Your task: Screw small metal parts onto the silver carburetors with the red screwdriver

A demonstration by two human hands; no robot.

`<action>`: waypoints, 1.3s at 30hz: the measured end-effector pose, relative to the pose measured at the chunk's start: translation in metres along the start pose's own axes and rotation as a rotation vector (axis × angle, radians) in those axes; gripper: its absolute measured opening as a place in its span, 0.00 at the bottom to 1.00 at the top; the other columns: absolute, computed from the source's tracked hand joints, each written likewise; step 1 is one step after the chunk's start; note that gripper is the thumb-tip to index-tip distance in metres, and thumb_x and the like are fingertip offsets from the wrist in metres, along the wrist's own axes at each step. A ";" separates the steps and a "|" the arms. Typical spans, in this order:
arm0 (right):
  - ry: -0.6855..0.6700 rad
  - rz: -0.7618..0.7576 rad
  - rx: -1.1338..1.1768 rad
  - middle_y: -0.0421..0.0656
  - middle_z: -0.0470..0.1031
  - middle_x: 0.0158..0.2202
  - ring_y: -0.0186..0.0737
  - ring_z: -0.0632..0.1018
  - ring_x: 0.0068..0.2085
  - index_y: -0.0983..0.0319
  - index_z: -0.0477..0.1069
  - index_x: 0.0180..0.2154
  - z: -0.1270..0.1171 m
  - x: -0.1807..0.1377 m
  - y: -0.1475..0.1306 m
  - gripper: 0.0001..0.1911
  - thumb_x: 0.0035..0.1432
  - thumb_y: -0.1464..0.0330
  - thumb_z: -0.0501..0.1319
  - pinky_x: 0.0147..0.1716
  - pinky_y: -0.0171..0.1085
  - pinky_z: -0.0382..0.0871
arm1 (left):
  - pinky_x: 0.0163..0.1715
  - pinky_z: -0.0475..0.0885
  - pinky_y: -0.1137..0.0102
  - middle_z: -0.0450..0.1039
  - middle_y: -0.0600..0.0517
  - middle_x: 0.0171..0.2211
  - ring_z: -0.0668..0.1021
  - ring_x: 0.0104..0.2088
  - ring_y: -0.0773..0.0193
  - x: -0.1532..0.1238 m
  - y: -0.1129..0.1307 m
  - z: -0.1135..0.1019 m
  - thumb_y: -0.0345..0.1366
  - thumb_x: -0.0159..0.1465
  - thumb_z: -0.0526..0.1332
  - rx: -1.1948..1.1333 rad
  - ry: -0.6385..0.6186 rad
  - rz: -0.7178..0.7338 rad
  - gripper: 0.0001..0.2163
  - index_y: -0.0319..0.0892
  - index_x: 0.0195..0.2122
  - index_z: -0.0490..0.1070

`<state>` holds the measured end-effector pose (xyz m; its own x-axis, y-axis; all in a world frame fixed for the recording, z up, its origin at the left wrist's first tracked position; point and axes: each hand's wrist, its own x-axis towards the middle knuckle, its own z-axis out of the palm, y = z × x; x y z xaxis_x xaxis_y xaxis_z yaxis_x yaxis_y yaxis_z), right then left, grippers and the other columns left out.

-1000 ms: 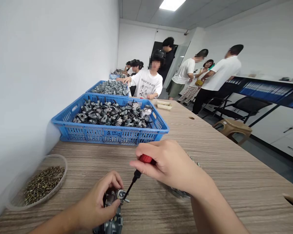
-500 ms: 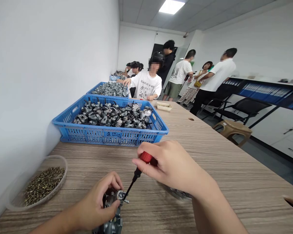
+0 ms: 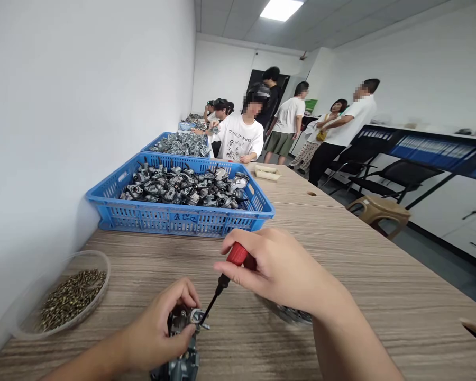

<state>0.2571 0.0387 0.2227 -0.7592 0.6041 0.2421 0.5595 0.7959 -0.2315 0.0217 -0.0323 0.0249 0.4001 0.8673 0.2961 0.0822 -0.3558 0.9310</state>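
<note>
My left hand (image 3: 164, 328) is closed around a grey metal carburetor (image 3: 184, 365) at the table's near edge, thumb and fingers gripping its upper end. In my right hand (image 3: 277, 270) is a screwdriver (image 3: 237, 254) with a red and black handle, pinched between thumb and fingers. Its dark shaft slants down to the left, and the tip meets the carburetor's top beside my left thumb. What the tip rests on is too small to make out. Partly hidden under my right wrist is a clear container (image 3: 293, 314) of small metal parts.
A clear plastic tub (image 3: 108, 275) of brassy screws (image 3: 71, 299) stands at left by the wall. Beyond my hands a blue crate (image 3: 182, 225) holds many carburetors, with another blue crate (image 3: 150, 144) behind. A pale tray (image 3: 267, 173) lies farther off. A co-worker (image 3: 240, 135) sits across the table; others stand behind.
My hands, the screwdriver and the carburetor keep nearly the same positions. Across the table, the seated co-worker's hand has lifted from the far crate with a small part. A standing person has turned.
</note>
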 end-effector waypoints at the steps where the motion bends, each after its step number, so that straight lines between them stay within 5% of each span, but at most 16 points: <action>1: -0.005 0.018 -0.026 0.36 0.81 0.26 0.40 0.77 0.26 0.58 0.77 0.43 0.000 0.000 0.000 0.16 0.74 0.52 0.65 0.28 0.39 0.60 | 0.43 0.67 0.63 0.70 0.50 0.44 0.73 0.42 0.56 0.000 0.000 0.000 0.32 0.66 0.63 -0.002 0.000 -0.001 0.08 0.48 0.42 0.64; 8: -0.086 -0.105 0.228 0.46 0.82 0.52 0.44 0.83 0.50 0.59 0.73 0.53 -0.017 -0.012 0.002 0.11 0.71 0.70 0.62 0.50 0.41 0.74 | 0.44 0.68 0.63 0.71 0.49 0.45 0.74 0.43 0.57 0.001 0.000 -0.001 0.29 0.63 0.63 0.000 0.003 -0.022 0.10 0.47 0.43 0.64; 13: -0.119 -0.182 0.272 0.41 0.84 0.45 0.40 0.83 0.44 0.57 0.74 0.55 -0.013 -0.005 0.004 0.09 0.76 0.66 0.63 0.44 0.38 0.73 | 0.43 0.68 0.63 0.71 0.50 0.44 0.74 0.42 0.57 0.000 0.000 -0.001 0.28 0.63 0.63 -0.016 0.005 -0.029 0.10 0.46 0.42 0.65; 19: 0.018 0.001 -0.055 0.37 0.75 0.23 0.38 0.73 0.24 0.58 0.73 0.34 0.001 0.001 -0.002 0.23 0.76 0.49 0.59 0.27 0.39 0.56 | 0.45 0.69 0.63 0.71 0.49 0.45 0.73 0.44 0.57 -0.002 -0.003 -0.002 0.27 0.63 0.63 -0.022 0.008 -0.011 0.11 0.47 0.42 0.64; 23: -0.061 -0.001 -0.002 0.39 0.82 0.33 0.41 0.79 0.31 0.58 0.73 0.43 -0.008 -0.009 -0.007 0.07 0.73 0.61 0.62 0.32 0.40 0.64 | 0.44 0.69 0.63 0.71 0.49 0.45 0.74 0.43 0.56 -0.002 -0.001 -0.002 0.28 0.63 0.63 -0.018 0.001 -0.016 0.11 0.47 0.42 0.64; 27: -0.104 -0.013 0.121 0.40 0.83 0.42 0.41 0.81 0.40 0.57 0.71 0.54 -0.014 -0.017 -0.008 0.09 0.74 0.68 0.61 0.38 0.39 0.69 | 0.44 0.69 0.63 0.71 0.49 0.45 0.74 0.43 0.57 -0.002 0.001 -0.002 0.28 0.62 0.63 -0.012 0.005 -0.025 0.10 0.47 0.42 0.65; 30: -0.127 -0.031 0.185 0.39 0.84 0.40 0.40 0.82 0.38 0.56 0.73 0.50 -0.013 -0.014 -0.004 0.05 0.76 0.63 0.63 0.36 0.37 0.68 | 0.42 0.69 0.64 0.71 0.50 0.44 0.73 0.42 0.58 -0.001 0.001 -0.001 0.28 0.62 0.63 -0.016 0.008 -0.029 0.10 0.47 0.42 0.65; 36: -0.014 -0.015 0.029 0.38 0.77 0.26 0.37 0.74 0.25 0.59 0.72 0.36 -0.001 -0.001 0.001 0.20 0.76 0.51 0.62 0.28 0.38 0.59 | 0.42 0.69 0.65 0.71 0.50 0.44 0.74 0.42 0.58 -0.001 -0.002 -0.001 0.27 0.62 0.64 -0.030 0.018 -0.014 0.11 0.46 0.41 0.65; 39: -0.005 -0.002 0.015 0.39 0.78 0.29 0.39 0.75 0.28 0.59 0.73 0.41 0.003 0.003 -0.001 0.15 0.77 0.55 0.61 0.30 0.39 0.60 | 0.41 0.69 0.66 0.71 0.50 0.44 0.74 0.42 0.59 -0.001 -0.001 -0.001 0.27 0.62 0.64 -0.033 0.012 -0.016 0.11 0.46 0.42 0.65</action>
<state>0.2533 0.0390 0.2208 -0.7621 0.6024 0.2374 0.5530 0.7962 -0.2453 0.0202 -0.0322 0.0238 0.3882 0.8770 0.2833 0.0583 -0.3301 0.9421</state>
